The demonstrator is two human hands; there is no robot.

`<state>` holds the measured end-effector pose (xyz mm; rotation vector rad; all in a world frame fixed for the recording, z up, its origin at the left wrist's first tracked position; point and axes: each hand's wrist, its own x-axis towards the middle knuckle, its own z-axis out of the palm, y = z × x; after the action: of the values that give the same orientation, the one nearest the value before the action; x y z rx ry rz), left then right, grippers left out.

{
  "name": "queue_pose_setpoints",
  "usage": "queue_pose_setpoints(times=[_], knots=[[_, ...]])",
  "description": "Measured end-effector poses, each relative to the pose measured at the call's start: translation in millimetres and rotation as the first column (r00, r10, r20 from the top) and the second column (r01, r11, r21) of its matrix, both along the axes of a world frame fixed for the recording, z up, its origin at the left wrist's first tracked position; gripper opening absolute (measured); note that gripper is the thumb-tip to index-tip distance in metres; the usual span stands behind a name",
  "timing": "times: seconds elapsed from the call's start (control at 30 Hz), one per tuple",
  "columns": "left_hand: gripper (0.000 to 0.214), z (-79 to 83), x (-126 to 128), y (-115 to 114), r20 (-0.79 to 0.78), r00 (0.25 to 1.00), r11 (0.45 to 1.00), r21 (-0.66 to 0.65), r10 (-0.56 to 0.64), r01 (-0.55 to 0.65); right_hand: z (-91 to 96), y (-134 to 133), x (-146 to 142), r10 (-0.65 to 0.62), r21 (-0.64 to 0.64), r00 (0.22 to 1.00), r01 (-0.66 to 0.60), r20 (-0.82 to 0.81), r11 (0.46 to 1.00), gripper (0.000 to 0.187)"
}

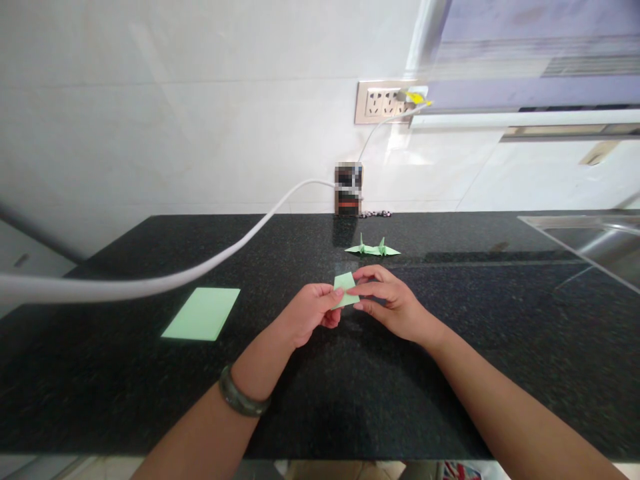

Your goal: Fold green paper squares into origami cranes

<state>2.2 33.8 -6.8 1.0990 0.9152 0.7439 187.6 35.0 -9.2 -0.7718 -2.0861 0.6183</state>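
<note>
One black speckled stone countertop (370, 410): front edge along frame bottom, room lower centre and right, up to the shiny metal sink (575, 223). Left hand (313, 310): narrow pinch, thumb on top. Right hand (393, 303): fingers half-curled, can't tell if gripping. Small folded pale-green paper (344, 281), frame centre, in the left pinch, right fingertips touching: likely light, springy, creases easily; hold by edges.

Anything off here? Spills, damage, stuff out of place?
No spill or damage visible on the counter. Two oddities: the white cable arcs across the left of the view, looming large toward the camera, and the dark object by the wall is pixelated. The small green paper in the left hand looks intact.
</note>
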Motion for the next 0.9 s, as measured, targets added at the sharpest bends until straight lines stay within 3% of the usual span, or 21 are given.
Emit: queue_pose_setpoints(times=[0.37,0.67,0.9], knots=[[0.023,1.1,2.6,-1.3,-0.044,0.999,0.999,0.036,0.01,-0.008,-4.5,1.7,-0.8,-0.096,-0.083,0.991,0.088,-0.097,0.993,0.013],[0.02,3.5,9.5,-3.7,-0.196,0.975,0.979,0.193,0.101,-0.063,-11.2,-2.6,-13.0,-0.268,-0.233,0.94,0.217,-0.213,0.948,0.009],[0.019,4.8,7.0,-3.9,-0.041,0.999,0.998,0.053,-0.012,0.014,-10.1,-1.3,-11.4,-0.35,-0.246,0.919,0.302,-0.184,0.921,0.01]])
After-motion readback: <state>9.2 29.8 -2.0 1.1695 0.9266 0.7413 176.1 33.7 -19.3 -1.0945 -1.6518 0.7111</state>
